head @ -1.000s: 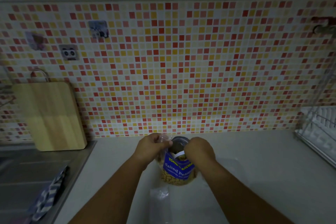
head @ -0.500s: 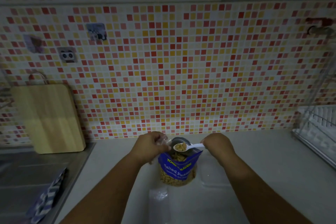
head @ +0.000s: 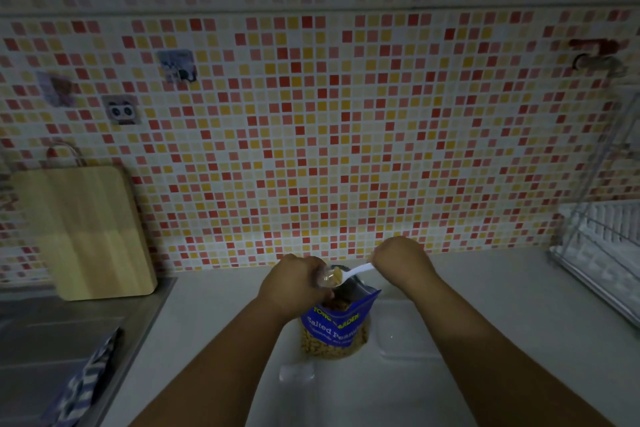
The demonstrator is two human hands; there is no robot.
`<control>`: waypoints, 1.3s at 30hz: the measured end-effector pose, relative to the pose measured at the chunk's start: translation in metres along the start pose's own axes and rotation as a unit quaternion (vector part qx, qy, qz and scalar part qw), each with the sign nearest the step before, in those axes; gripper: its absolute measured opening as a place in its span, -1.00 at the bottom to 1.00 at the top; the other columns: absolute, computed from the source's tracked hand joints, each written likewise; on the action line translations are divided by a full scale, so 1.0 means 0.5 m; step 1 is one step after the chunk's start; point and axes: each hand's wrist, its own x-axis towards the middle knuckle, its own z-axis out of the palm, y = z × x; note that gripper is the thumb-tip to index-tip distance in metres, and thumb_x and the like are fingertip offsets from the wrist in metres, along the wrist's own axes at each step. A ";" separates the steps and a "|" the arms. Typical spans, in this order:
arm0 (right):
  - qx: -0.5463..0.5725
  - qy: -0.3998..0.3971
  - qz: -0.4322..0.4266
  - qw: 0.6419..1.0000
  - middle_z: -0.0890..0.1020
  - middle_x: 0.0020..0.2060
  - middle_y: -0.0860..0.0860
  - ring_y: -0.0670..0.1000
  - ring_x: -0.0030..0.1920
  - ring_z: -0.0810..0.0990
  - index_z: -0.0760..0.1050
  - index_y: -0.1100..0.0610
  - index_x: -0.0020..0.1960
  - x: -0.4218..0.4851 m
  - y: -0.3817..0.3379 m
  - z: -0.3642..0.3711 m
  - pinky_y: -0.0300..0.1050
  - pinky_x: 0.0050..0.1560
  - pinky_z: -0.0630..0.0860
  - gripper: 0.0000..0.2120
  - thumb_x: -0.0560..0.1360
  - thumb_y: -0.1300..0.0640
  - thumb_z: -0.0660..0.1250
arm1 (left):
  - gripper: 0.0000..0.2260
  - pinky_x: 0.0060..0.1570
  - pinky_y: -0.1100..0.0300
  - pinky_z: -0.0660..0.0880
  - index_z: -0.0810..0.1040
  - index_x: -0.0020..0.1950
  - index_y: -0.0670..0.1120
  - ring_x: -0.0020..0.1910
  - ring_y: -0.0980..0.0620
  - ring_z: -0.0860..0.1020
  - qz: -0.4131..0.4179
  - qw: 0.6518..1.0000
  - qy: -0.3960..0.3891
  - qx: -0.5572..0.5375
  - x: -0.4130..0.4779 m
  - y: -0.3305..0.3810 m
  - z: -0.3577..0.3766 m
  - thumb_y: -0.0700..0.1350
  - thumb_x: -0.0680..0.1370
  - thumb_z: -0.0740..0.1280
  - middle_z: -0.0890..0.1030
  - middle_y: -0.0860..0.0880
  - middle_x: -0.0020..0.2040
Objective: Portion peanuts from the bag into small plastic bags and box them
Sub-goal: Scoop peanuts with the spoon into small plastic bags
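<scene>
A pale countertop (head: 502,322) is seen below a mosaic-tiled wall (head: 346,132), with a wooden cutting board (head: 83,232) leaned beside the sink (head: 52,333). A white plastic spoon (head: 356,270) loaded with peanuts is pinched by the right hand (head: 401,262) at the mouth of a small plastic bag (head: 323,276), which is gripped by the left hand (head: 294,282). Just below, the opened peanut bag (head: 337,326) is stood upright, part-filled with peanuts.

The kitchen is dimly lit. A mosaic tile wall (head: 346,135) of red, orange, yellow and white squares fills the back. It carries three small square stickers at the left, one of them with a panda face (head: 122,110). A wooden cutting board (head: 83,232) leans against the tiles behind a steel sink (head: 52,329), where a striped cloth (head: 83,388) lies. A pale countertop (head: 502,288) runs right to a wire dish rack (head: 602,246). A red-handled wall tap (head: 595,55) is above the rack.
</scene>
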 end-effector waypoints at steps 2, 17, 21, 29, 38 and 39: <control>-0.010 0.013 -0.059 0.998 0.59 -0.09 0.11 0.07 -0.13 0.47 0.56 0.19 0.04 -0.014 -0.023 0.005 -0.02 -0.01 0.49 -0.74 0.52 0.13 0.14 | -0.67 -0.19 0.15 0.51 0.58 0.04 0.01 -0.12 0.01 0.56 0.005 1.000 0.008 -0.019 -0.002 0.009 0.008 0.05 0.32 0.49 0.61 -0.01 -0.09; -0.171 0.228 -0.216 0.934 0.65 -0.14 0.03 0.09 0.00 0.49 0.62 0.11 -0.08 -0.029 -0.034 -0.017 -0.09 0.00 0.35 -0.79 0.38 0.15 0.25 | -0.86 -0.49 0.25 0.46 0.59 -0.04 -0.08 -0.34 -0.02 0.57 -0.133 0.890 0.088 -0.427 -0.031 -0.015 -0.008 -0.17 0.43 0.45 0.63 -0.11 -0.19; -0.226 0.042 -0.175 0.957 0.62 0.07 0.03 0.10 0.25 0.39 0.56 0.06 0.12 -0.042 -0.018 0.081 -0.04 0.26 0.27 -0.76 0.50 0.08 0.24 | -0.82 -0.42 0.23 0.48 0.57 0.00 -0.11 -0.31 -0.05 0.55 -0.122 0.871 0.087 -0.468 -0.044 -0.016 -0.008 -0.20 0.43 0.45 0.61 -0.15 -0.17; 0.130 0.058 -0.169 0.975 0.57 0.03 -0.12 -0.07 0.09 0.40 0.52 -0.15 0.08 -0.081 -0.035 0.099 -0.24 0.01 0.36 -0.75 0.41 -0.10 0.38 | -0.84 -0.16 0.13 0.59 0.55 -0.01 -0.08 -0.05 -0.07 0.64 -0.115 0.836 0.093 -0.529 -0.070 0.015 -0.010 -0.21 0.45 0.43 0.65 -0.13 -0.01; 0.455 0.044 -0.118 0.881 0.66 -0.22 0.00 -0.01 -0.14 0.65 0.54 -0.02 -0.19 -0.120 -0.019 0.117 -0.13 -0.06 0.58 -0.90 0.48 0.13 0.37 | -0.76 0.05 0.10 0.57 0.56 0.13 -0.19 0.05 -0.09 0.63 -0.077 0.795 0.012 -0.601 -0.089 0.045 0.005 -0.16 0.49 0.37 0.66 -0.18 0.07; 0.488 0.026 -0.110 0.866 0.68 -0.22 0.04 0.04 -0.12 0.66 0.56 0.02 -0.19 -0.121 -0.012 0.118 -0.08 -0.03 0.59 -0.91 0.47 0.16 0.38 | -0.77 0.00 0.13 0.57 0.56 0.12 -0.22 0.01 -0.10 0.63 -0.079 0.794 0.008 -0.603 -0.092 0.044 0.008 -0.16 0.51 0.34 0.66 -0.19 0.05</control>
